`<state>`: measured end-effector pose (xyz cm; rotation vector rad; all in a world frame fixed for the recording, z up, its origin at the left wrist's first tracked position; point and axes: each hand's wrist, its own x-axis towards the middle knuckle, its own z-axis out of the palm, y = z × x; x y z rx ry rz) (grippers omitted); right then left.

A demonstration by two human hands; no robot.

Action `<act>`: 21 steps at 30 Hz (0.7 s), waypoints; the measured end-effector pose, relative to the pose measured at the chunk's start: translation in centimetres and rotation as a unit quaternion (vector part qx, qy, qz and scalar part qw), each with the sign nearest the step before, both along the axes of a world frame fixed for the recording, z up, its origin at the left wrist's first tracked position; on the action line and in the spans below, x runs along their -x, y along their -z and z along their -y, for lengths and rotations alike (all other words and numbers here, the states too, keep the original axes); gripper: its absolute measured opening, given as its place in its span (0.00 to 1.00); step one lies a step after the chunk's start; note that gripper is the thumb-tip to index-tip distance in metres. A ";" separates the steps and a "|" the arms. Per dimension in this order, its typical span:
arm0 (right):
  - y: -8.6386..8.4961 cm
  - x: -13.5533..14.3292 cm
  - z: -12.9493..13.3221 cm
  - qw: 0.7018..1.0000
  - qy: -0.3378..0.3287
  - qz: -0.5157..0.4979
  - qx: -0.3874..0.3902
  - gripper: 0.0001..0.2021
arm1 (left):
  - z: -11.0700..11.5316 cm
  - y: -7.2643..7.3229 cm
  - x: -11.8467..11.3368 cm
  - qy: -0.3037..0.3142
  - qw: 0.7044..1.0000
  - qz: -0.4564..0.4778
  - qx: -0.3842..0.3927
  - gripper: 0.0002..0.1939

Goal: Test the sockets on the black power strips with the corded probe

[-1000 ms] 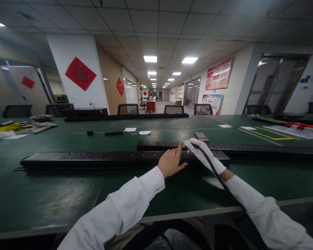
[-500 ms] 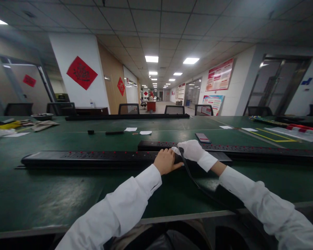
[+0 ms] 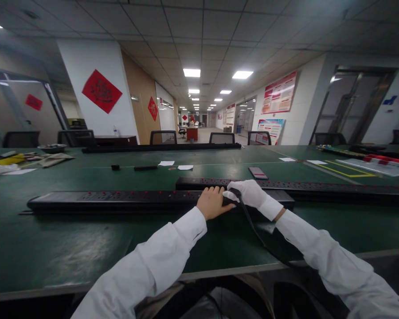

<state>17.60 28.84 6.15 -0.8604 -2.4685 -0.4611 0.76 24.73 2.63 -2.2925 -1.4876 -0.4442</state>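
Observation:
A long black power strip (image 3: pixel 113 203) with a row of sockets and small red parts lies across the green table before me. My bare left hand (image 3: pixel 213 203) grips it right of its middle, fingers over the top and thumb along the near side. Just beside it my right hand (image 3: pixel 248 193), in a white glove, is closed round a black power plug (image 3: pixel 235 193) above the strip. From the plug a black cable (image 3: pixel 255 228) runs down over the table's near edge. The glove hides most of the plug and the socket area under it.
A second power strip (image 3: pixel 322 189) lies behind the first, to the right, with a phone (image 3: pixel 257 173) beyond it. Farther back are a long black bar (image 3: pixel 159 148), paper slips (image 3: pixel 185 167), a small black block (image 3: pixel 115 167) and a bowl (image 3: pixel 52 148).
My right hand has shifted slightly to the right with the plug, and the cable has moved along. My left hand keeps its place on the power strip. The view has tilted slightly.

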 end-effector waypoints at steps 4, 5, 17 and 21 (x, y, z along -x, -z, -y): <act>-0.1 -0.6 -0.1 1.000 0.001 0.024 -0.001 0.21 | -0.1 0.1 -0.1 -0.007 1.000 0.000 -0.002 0.36; -0.2 -0.7 -0.1 1.000 0.000 0.029 -0.005 0.20 | 0.0 0.1 -0.1 -0.008 1.000 -0.001 0.000 0.36; 0.0 -1.2 0.0 0.998 -0.059 -0.011 0.029 0.15 | -0.1 0.1 -0.1 -0.002 1.000 -0.005 0.003 0.37; 0.0 -1.2 0.0 0.997 -0.062 -0.017 0.044 0.15 | -0.1 0.1 -0.1 -0.001 1.000 -0.005 0.002 0.36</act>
